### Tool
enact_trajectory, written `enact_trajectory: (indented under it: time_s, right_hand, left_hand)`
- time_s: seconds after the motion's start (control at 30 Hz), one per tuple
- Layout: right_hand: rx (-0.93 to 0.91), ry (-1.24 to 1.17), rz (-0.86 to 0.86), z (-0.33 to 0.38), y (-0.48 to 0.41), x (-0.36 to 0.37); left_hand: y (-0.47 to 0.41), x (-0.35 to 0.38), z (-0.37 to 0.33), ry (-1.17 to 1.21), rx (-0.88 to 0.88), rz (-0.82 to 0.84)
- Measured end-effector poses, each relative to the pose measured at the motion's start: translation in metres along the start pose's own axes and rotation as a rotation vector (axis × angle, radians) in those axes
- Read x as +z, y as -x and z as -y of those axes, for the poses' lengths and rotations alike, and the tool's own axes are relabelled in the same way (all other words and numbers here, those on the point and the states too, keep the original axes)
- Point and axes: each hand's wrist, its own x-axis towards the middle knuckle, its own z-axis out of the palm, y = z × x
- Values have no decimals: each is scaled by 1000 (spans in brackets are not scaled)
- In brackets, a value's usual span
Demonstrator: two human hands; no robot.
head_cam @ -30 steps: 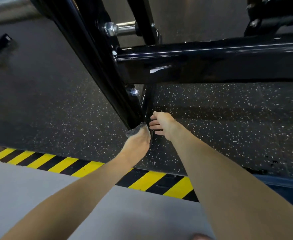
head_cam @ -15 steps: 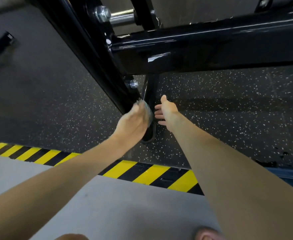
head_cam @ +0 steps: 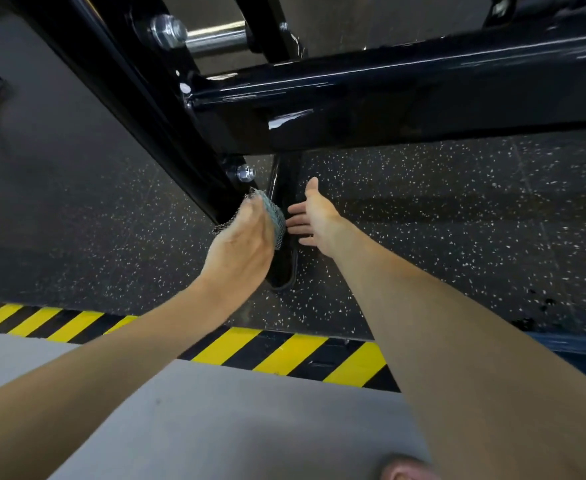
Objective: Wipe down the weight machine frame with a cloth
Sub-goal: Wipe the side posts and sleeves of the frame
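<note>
Nearest to the camera is a smooth grey floor [head_cam: 215, 427], and behind it a yellow & blk hazard stripe [head_cam: 284, 358] runs across. Past the stripe lies a dark rubber floor [head_cam: 457, 220] w/ white speckles. Both forearms reach over the stripe.

The left hand [head_cam: 239, 244] grips the cloth [head_cam: 275, 216], a grey-green piece w/ mesh-like texture. It presses the cloth on the lower end of the slanted post [head_cam: 139, 98], fingers curled round it. The right hand [head_cam: 315, 216] is just beside the cloth on the right, fingers straight & spread, holding nothing. I cannot tell if it touches the short leg [head_cam: 286, 261].

The weight machine frame [head_cam: 215, 109] is glossy blk metal w/ light reflections. A silver bolt [head_cam: 246, 173] sits just above the cloth. Further up a crossbar [head_cam: 423, 84] joins the post, & a steel pin [head_cam: 187, 32] is near the top.
</note>
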Motion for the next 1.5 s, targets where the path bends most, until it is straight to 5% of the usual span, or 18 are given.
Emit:
enact_trajectory:
  time_s: [0.33, 0.63, 0.93, 1.27, 1.4, 1.5]
  right_hand:
    - [47, 102, -32, -11, -15, -10]
    - [57, 241, -104, -4, -33, -7]
    - [65, 142, -134, -17, -44, 14]
    - [116, 255, -122, -36, -49, 0]
    - [88, 255, -156, -37, -59, -8]
    - [77, 264, -129, -38, -63, -7]
  left_hand:
    - [-21, 17, -92, 77, 371, 228]
    - [2, 12, 3, 151, 75, 79]
    - [-58, 19, -25, 41, 64, 331]
    - [-69, 49, -123, 82, 290, 334]
    - [-56, 41, -152, 16, 563, 342]
    - [-55, 38, -151, -5, 609, 291]
